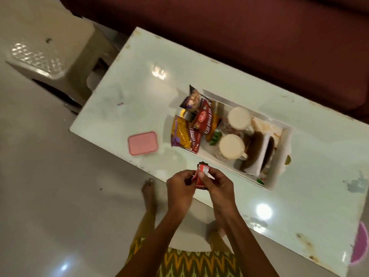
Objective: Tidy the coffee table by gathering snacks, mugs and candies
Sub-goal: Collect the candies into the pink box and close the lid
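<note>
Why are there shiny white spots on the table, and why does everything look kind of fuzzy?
In the head view, the glossy table mirrors ceiling lights as bright glare spots; the floor does too. The room is dim, so the snack packets and the red wrapper between both hands look soft, and the wide lens makes the table's edges lean.

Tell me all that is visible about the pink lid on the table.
The pink lid is a flat rectangle with rounded corners and a slightly raised rim, and looks like plastic. It lies flat on the pale glossy table, near the edge closest to the person, apart from everything else. The snack packets lie to its right, without touching it. No hand touches it. No matching box for it can be made out.
</note>
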